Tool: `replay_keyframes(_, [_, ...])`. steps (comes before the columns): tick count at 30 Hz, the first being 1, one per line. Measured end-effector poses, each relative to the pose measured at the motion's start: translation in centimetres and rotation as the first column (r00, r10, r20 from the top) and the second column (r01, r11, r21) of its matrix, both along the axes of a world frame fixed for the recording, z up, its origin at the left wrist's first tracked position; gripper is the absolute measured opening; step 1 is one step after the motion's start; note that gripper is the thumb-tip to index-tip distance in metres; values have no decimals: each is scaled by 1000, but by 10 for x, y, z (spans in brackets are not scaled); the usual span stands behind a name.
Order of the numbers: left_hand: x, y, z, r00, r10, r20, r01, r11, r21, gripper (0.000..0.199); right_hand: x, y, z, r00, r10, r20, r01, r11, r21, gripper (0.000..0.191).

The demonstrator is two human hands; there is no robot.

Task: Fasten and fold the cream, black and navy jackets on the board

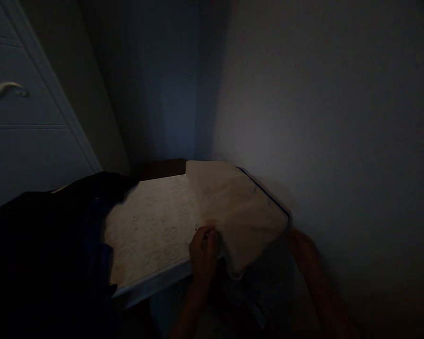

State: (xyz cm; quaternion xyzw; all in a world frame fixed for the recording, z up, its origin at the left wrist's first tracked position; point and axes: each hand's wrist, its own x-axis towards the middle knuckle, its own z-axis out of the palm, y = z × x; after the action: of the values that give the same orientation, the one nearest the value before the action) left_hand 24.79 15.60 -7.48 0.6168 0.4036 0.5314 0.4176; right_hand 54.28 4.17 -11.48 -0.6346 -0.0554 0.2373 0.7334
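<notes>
A beige cloth [240,207] with a dark blue edge line drapes over the far right end of a pale, stained flat surface [151,226], up against the wall. My left hand [203,249] is closed on the cloth's near left edge, thumb and fingers pinched together. At the cloth's right corner, my right hand [304,252] has its fingers curled at the blue-edged border, apparently gripping it; dim light hides the fingertips. The cloth's near corner hangs below the surface's edge, between both hands.
Dark fabric [49,254] covers the left part of the surface. A white panelled cabinet door [31,122] with a curved metal handle [7,88] stands at the upper left. A grey wall [321,117] closes the right side. The room is dim.
</notes>
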Motion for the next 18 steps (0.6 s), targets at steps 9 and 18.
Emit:
replay_keyframes(9, [14, -92, -65, 988, -109, -112, 93, 986, -141, 60, -17, 22, 19, 925, 328, -192, -300, 941, 158, 31])
replay_keyframes(18, [26, -83, -53, 957, 155, -246, -178, 981, -77, 15, -3, 31, 13, 949, 304, -76, -290, 944, 156, 26])
